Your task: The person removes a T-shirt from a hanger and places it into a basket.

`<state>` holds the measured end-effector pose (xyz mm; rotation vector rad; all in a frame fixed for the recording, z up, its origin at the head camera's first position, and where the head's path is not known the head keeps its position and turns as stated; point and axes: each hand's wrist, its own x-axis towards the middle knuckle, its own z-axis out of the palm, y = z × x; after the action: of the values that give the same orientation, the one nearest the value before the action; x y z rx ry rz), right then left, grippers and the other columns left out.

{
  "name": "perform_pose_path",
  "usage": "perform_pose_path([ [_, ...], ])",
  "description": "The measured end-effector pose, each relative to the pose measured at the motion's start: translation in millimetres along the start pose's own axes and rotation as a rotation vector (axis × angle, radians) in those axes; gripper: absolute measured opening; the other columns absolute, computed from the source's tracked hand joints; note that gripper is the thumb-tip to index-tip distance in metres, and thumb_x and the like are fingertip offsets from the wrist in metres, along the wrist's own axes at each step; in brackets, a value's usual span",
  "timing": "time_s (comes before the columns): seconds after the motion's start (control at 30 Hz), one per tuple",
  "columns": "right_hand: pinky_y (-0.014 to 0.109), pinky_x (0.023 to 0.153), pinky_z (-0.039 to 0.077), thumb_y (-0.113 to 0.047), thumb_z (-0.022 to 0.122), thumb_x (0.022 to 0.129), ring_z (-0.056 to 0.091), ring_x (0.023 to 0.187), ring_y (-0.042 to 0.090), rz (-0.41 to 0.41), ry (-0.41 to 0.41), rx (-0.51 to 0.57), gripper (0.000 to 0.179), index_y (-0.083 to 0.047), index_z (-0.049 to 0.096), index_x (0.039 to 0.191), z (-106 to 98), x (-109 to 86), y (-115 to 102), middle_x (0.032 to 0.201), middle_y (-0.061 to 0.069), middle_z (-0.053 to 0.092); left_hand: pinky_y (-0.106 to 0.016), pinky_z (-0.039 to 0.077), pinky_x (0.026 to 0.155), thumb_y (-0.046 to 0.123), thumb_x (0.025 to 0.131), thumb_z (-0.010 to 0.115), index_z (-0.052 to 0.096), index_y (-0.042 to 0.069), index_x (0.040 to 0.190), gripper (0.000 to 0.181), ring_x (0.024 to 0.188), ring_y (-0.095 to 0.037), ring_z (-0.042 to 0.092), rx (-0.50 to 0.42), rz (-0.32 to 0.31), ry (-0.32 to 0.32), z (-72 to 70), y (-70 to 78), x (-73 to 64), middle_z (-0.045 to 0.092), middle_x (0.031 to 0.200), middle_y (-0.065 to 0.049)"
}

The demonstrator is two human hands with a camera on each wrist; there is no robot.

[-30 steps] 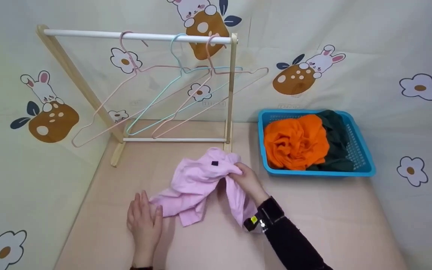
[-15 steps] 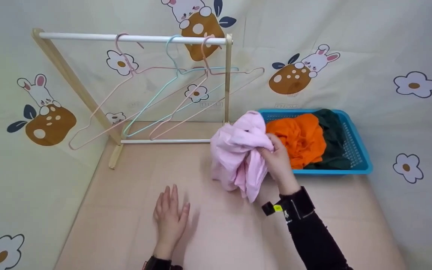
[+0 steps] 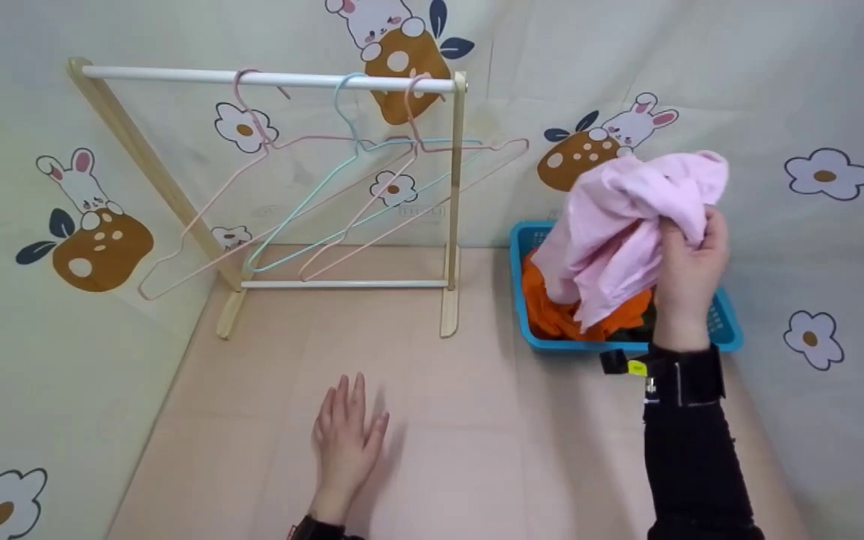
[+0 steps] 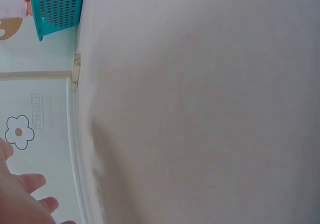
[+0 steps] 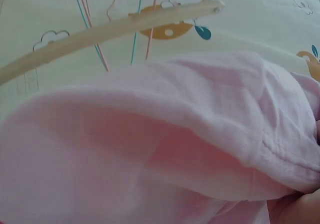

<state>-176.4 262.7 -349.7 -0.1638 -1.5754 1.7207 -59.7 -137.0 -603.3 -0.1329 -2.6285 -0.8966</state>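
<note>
My right hand (image 3: 691, 277) pinches a bunched pink garment (image 3: 619, 217) and holds it up over the blue basket (image 3: 522, 300). The cloth hangs in loose folds and covers part of an orange cloth (image 3: 552, 315) in the basket. In the right wrist view the pink garment (image 5: 200, 114) fills most of the picture, with only a bit of the fingers at the right edge. My left hand (image 3: 349, 442) holds nothing, fingers extended over the table in front of me. The left wrist view catches part of that hand (image 4: 22, 196) at lower left.
A wooden rack (image 3: 456, 187) with a white top rail (image 3: 169, 73) stands at the back left. From it hang two pink hangers (image 3: 211, 202) and one light blue hanger (image 3: 304, 202). A dark green cloth, mostly hidden, lies in the basket. Printed fabric walls enclose the table.
The right hand has lifted the pink garment off the table and carried it right, over the basket. My left hand has come away from the garment and shifted slightly right.
</note>
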Motion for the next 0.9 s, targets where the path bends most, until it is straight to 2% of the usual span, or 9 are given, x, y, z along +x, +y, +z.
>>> perform_pose_path([
  [0.1, 0.027, 0.091, 0.044, -0.003, 0.063, 0.093, 0.051, 0.098, 0.019, -0.019, 0.070, -0.126, 0.013, -0.005, 0.061, 0.106, -9.9, 12.2, 11.5, 0.104, 0.004, 0.056, -0.071, 0.020, 0.102, 0.032, 0.092, 0.065, 0.035, 0.008, 0.152, 0.071, 0.137, -0.051, 0.025, -0.002, -0.015, -0.004, -1.7, -3.3, 1.0, 0.032, 0.153, -0.026],
  [0.2, 0.028, 0.095, 0.041, -0.010, 0.061, 0.095, 0.051, 0.103, 0.020, -0.034, 0.102, -0.372, 0.020, 0.002, 0.057, 0.111, -22.2, 17.6, 36.8, 0.107, 0.007, 0.056, -0.072, 0.019, 0.102, 0.032, 0.092, 0.065, 0.035, 0.009, 0.153, 0.072, 0.137, -0.052, 0.025, -0.004, -0.027, -0.004, -2.0, -7.6, 1.3, 0.031, 0.153, -0.026],
  [0.27, 0.034, 0.098, 0.039, -0.012, 0.060, 0.095, 0.050, 0.107, 0.027, -0.042, 0.069, -0.537, 0.027, 0.008, 0.055, 0.113, -31.2, 16.8, 59.2, 0.109, 0.015, 0.055, -0.072, 0.020, 0.102, 0.032, 0.092, 0.065, 0.035, 0.009, 0.153, 0.072, 0.136, -0.052, 0.026, -0.002, -0.031, 0.001, -1.6, -10.1, 1.3, 0.032, 0.153, -0.027],
  [0.33, 0.043, 0.099, 0.036, -0.011, 0.058, 0.095, 0.048, 0.109, 0.037, -0.035, -0.024, -0.690, 0.030, 0.013, 0.053, 0.111, -41.5, 13.6, 83.3, 0.109, 0.025, 0.053, -0.072, 0.020, 0.101, 0.032, 0.092, 0.066, 0.035, 0.008, 0.152, 0.072, 0.135, -0.053, 0.026, 0.000, -0.029, 0.008, -1.8, -11.6, 1.1, 0.032, 0.152, -0.027],
  [0.5, 0.059, 0.095, 0.034, -0.011, 0.047, 0.100, 0.046, 0.106, 0.050, 0.117, -0.413, -0.990, 0.028, 0.016, 0.051, 0.108, -64.8, 0.6, 128.0, 0.112, 0.036, 0.047, -0.073, 0.020, 0.101, 0.029, 0.091, 0.066, 0.035, 0.008, 0.152, 0.071, 0.135, -0.054, 0.027, -0.018, -0.042, 0.018, -4.1, -11.7, 3.3, 0.032, 0.151, -0.028],
  [0.6, 0.061, 0.095, 0.036, -0.014, 0.042, 0.102, 0.048, 0.103, 0.050, 0.215, -0.611, -1.086, 0.035, 0.017, 0.050, 0.115, -74.6, -3.4, 140.3, 0.114, 0.036, 0.048, -0.073, 0.019, 0.100, 0.028, 0.093, 0.065, 0.034, 0.007, 0.152, 0.070, 0.135, -0.055, 0.026, -0.047, -0.057, 0.008, -4.2, -9.3, 6.0, 0.031, 0.152, -0.029],
  [0.7, 0.060, 0.097, 0.037, -0.023, 0.041, 0.104, 0.048, 0.102, 0.048, 0.268, -0.712, -1.106, 0.046, 0.019, 0.046, 0.122, -78.1, -5.5, 144.2, 0.115, 0.036, 0.048, -0.074, 0.020, 0.100, 0.029, 0.094, 0.063, 0.034, 0.006, 0.153, 0.069, 0.135, -0.055, 0.025, -0.058, -0.059, -0.006, -3.2, -5.8, 10.0, 0.031, 0.152, -0.029],
  [0.8, 0.060, 0.099, 0.035, -0.035, 0.042, 0.105, 0.046, 0.103, 0.049, 0.270, -0.696, -1.134, 0.058, 0.020, 0.043, 0.124, -76.9, -13.4, 142.2, 0.117, 0.036, 0.045, -0.073, 0.020, 0.100, 0.031, 0.095, 0.063, 0.034, 0.007, 0.153, 0.069, 0.136, -0.055, 0.026, -0.054, -0.051, -0.014, -2.1, -1.3, 14.6, 0.031, 0.152, -0.029],
  [0.9, 0.063, 0.104, 0.028, -0.038, 0.046, 0.104, 0.041, 0.113, 0.052, 0.215, -0.612, -1.167, 0.064, 0.019, 0.036, 0.131, -73.3, -28.9, 139.0, 0.127, 0.037, 0.038, -0.072, 0.019, 0.101, 0.032, 0.094, 0.063, 0.035, 0.007, 0.152, 0.069, 0.136, -0.054, 0.026, -0.054, -0.035, -0.022, -0.9, 4.1, 20.0, 0.031, 0.152, -0.029],
])
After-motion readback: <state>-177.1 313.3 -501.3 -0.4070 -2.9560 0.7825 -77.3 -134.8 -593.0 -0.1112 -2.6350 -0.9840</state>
